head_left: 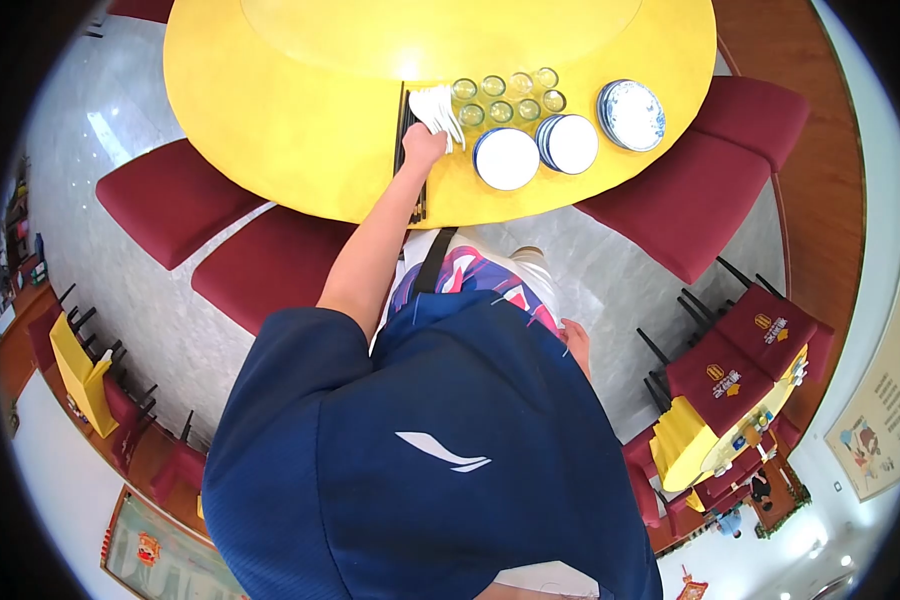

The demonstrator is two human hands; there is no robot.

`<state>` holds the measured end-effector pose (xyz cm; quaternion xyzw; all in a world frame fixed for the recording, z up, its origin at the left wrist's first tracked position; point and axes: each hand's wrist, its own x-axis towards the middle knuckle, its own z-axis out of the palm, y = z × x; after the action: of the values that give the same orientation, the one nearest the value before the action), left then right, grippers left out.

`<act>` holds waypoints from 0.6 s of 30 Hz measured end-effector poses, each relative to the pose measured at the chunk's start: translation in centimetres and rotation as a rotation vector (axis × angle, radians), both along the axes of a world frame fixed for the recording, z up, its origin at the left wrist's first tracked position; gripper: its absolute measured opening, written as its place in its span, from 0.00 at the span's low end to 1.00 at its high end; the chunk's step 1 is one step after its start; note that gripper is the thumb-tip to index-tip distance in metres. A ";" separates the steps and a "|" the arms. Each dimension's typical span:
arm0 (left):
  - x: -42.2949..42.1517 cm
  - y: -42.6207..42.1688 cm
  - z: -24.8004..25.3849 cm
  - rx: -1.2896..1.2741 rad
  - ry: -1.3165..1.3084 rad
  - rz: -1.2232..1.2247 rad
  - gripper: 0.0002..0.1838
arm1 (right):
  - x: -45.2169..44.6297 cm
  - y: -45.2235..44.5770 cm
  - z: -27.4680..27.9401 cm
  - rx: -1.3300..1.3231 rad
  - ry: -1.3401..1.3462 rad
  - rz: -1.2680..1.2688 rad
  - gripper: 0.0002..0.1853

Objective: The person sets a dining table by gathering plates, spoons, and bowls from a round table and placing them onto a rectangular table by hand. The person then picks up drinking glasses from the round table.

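Observation:
My left hand [426, 146] reaches over the yellow table and is closed around a bunch of white spoons [432, 104], their handles fanned to the right. Dark chopsticks [404, 112] lie beside and beneath this hand, running toward the table's near edge. Just right of the spoons stand several clear glasses [500, 110] in two rows. Nearer the edge are white dishes [507, 158] and a stack of blue-rimmed dishes [570, 144]. My right hand [576, 346] hangs low by my side, partly hidden by my shirt, fingers loosely apart with nothing visible in them.
A stack of blue-patterned plates [632, 115] sits farther right on the yellow table [280, 120]. Dark red chairs [180, 200] surround the near side. Another yellow-covered table [690, 450] with red chairs stands at lower right. Grey tiled floor [120, 300] shows between them.

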<state>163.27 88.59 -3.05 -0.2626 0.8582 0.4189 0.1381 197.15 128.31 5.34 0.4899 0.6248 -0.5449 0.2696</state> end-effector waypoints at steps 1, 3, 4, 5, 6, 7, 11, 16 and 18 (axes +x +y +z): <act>0.0 -0.1 0.5 -0.002 -0.001 0.000 0.15 | 0.1 -0.1 0.0 -0.008 -0.008 -0.023 0.13; -0.2 -0.1 1.5 -0.013 -0.043 -0.010 0.16 | 0.0 -0.1 0.0 -0.016 -0.008 -0.027 0.13; -0.1 -0.2 1.4 -0.014 -0.041 -0.008 0.16 | -0.4 -0.2 0.3 -0.022 -0.008 -0.031 0.13; 0.0 -0.4 1.4 0.031 -0.018 0.001 0.16 | -0.7 -0.4 0.5 -0.023 -0.006 -0.029 0.13; 0.2 -0.4 1.4 0.077 0.004 0.011 0.16 | -1.1 -0.5 0.7 -0.013 0.004 -0.018 0.13; 0.2 -0.6 1.1 0.077 0.006 0.013 0.16 | -1.4 -0.6 0.6 -0.002 0.015 -0.008 0.13; 0.3 -0.5 0.6 0.098 0.016 0.010 0.17 | -2.3 -0.3 0.3 -0.016 0.024 -0.005 0.13; 0.3 0.1 1.1 0.099 0.059 0.005 0.17 | -2.9 0.5 -0.1 -0.056 0.043 0.000 0.13; 0.5 0.4 2.2 0.078 0.119 0.008 0.16 | -3.0 0.5 0.2 -0.042 0.046 -0.001 0.13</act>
<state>163.76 89.02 -0.86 -0.2350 0.8468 0.4676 0.0954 194.18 128.76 5.53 0.4718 0.6188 -0.5693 0.2653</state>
